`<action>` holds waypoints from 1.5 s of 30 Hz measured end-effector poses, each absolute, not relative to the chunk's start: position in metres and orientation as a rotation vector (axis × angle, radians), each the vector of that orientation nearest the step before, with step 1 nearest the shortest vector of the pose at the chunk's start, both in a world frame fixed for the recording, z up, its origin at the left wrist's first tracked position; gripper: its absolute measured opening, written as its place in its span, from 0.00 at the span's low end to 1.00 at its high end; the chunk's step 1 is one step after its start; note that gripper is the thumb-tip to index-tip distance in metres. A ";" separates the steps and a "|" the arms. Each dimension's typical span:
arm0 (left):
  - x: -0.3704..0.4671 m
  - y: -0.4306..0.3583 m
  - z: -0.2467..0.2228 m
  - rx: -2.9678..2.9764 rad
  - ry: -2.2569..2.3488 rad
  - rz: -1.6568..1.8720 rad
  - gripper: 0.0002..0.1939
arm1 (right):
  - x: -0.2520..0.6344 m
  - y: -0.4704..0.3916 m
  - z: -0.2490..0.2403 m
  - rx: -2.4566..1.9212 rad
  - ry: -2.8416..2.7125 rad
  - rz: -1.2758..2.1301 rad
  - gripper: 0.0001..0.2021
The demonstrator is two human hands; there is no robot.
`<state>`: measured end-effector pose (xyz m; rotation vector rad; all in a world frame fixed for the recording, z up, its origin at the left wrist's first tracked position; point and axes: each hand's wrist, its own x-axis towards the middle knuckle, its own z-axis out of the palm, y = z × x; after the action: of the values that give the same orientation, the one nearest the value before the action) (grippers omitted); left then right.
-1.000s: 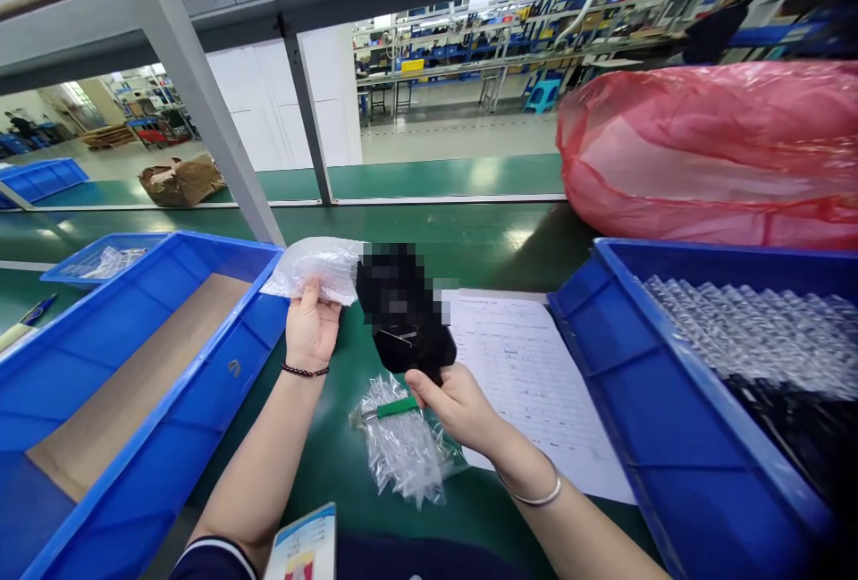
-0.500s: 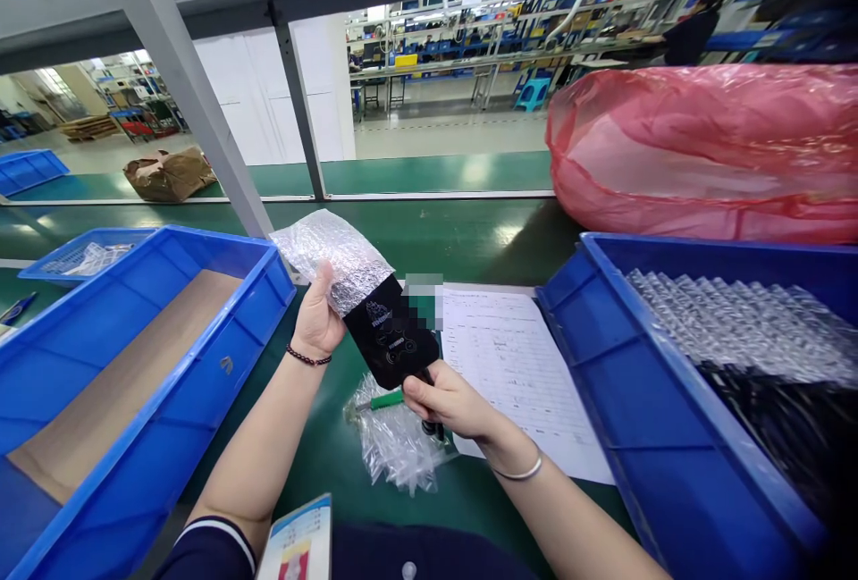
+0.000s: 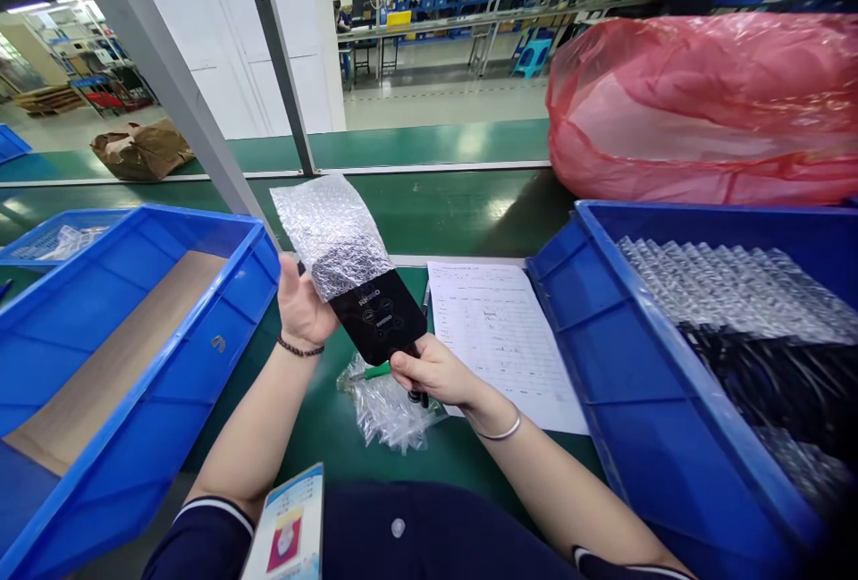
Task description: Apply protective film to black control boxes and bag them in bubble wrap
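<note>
A flat black panel with printed logos is partly inside a bubble-wrap bag that covers its upper end. My right hand pinches the panel's lower corner, where a short black cable hangs down. My left hand is at the left edge of the bag, thumb raised and apart, its other fingers partly hidden behind the bag. Below the panel, a pile of small clear plastic bags lies on the green table, with a green-handled tool on it.
A blue bin lined with cardboard stands at left. At right, another blue bin holds bubble-wrapped pieces and black cables. A printed sheet lies between. Behind are a pink plastic bag, a brown paper bundle and a metal post.
My left thumb has come off the front of the bag and now stands apart at its edge. The bag sits more upright. The whole view has tilted downward.
</note>
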<state>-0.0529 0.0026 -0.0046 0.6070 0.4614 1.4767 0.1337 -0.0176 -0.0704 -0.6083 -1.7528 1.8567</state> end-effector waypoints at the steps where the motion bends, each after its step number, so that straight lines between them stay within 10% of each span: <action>1: -0.055 0.006 -0.002 0.656 0.429 1.445 0.35 | 0.133 -0.018 -0.071 -0.602 -1.755 1.868 0.29; 20: -0.009 -0.028 -0.051 1.060 0.615 1.175 0.34 | 0.115 -0.026 -0.074 -0.694 -1.151 1.944 0.25; 30: -0.036 -0.029 -0.038 1.655 0.809 1.270 0.10 | 0.139 -0.035 -0.047 -0.715 -1.221 1.303 0.22; 34: -0.042 -0.012 -0.026 2.334 0.705 1.492 0.08 | 0.166 -0.047 -0.023 -0.602 -1.078 1.625 0.28; 45: -0.034 0.003 -0.027 2.704 1.136 1.749 0.34 | 0.206 -0.101 -0.018 -0.783 -1.042 1.486 0.19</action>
<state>-0.0342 0.0028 -0.0274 2.7043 1.1363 1.7486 0.2064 -0.1015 -0.0180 -0.7829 -1.0425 1.4855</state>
